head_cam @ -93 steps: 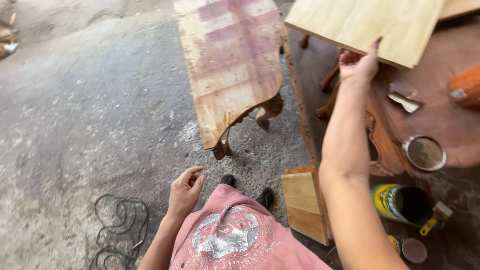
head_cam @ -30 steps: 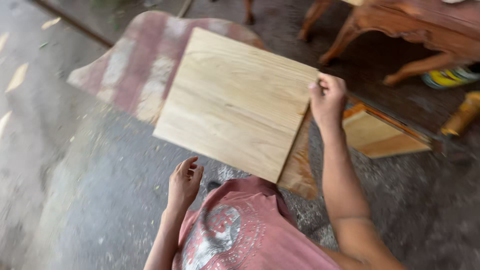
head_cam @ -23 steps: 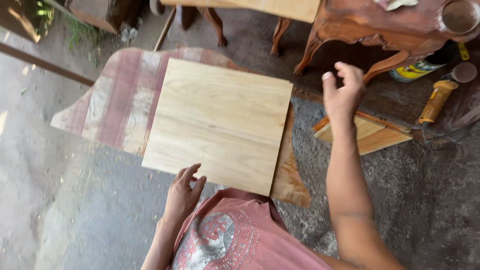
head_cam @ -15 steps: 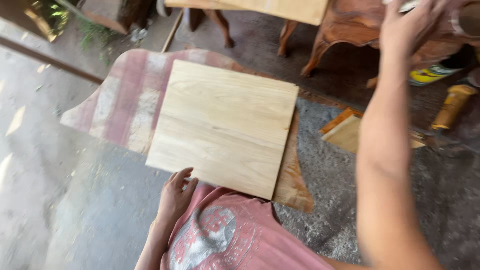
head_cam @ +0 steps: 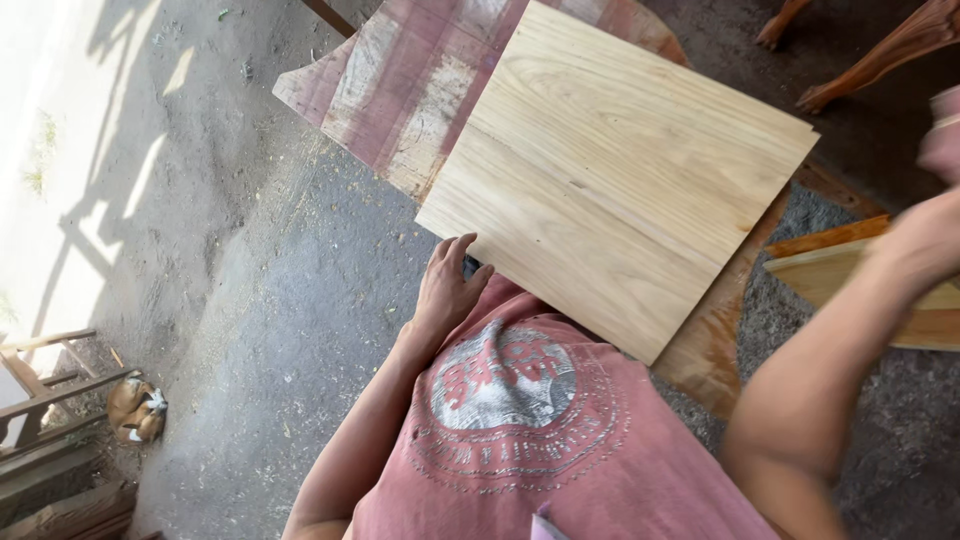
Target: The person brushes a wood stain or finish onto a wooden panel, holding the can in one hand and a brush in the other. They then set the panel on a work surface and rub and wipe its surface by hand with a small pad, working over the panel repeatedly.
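Plywood panel [head_cam: 620, 175], pale and square, already lay flat on the worn reddish board [head_cam: 400, 90] over the floor. The left hand [head_cam: 447, 290] rested released beside its near edge; the right hand's [head_cam: 940, 235] grip was too blurred to tell.

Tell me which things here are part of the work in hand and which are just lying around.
In hand: pale square wood panel; the worn red-and-white board beneath it; left hand by the panel's near corner.
Lying about: wood offcut on the right; carved furniture legs; small animal curled by wooden rails.
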